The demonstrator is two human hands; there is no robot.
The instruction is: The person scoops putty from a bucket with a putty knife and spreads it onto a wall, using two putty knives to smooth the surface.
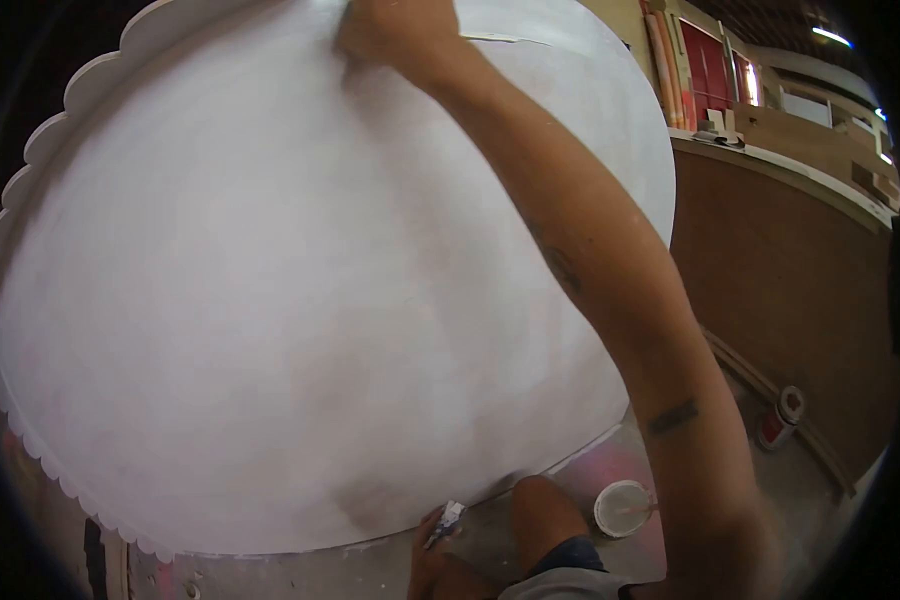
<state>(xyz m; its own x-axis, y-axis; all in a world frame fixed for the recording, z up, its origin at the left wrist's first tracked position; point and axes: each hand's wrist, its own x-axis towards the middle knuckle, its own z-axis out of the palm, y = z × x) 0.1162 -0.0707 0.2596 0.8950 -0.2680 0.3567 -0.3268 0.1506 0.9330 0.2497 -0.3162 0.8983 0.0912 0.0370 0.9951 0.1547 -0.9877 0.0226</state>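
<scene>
A large white scallop-edged panel (pixel 220 280) fills most of the view, with uneven greyish patches on its surface. My right hand (pixel 400 30) reaches far up to the top of the panel, its fingers curled and close against the white surface. I cannot tell what is in that hand, as the fingers and the frame edge hide it. Low down, near the panel's bottom edge, my left hand (pixel 428 545) is closed on a small white-smeared dark object (pixel 446 524).
A round white container (pixel 622 508) stands on the floor beside my knee (pixel 545 512). Farther right a red and white can (pixel 778 425) sits by a long wooden strip (pixel 810 440). A brown board (pixel 780 270) borders the right side, below a bench top (pixel 770 160).
</scene>
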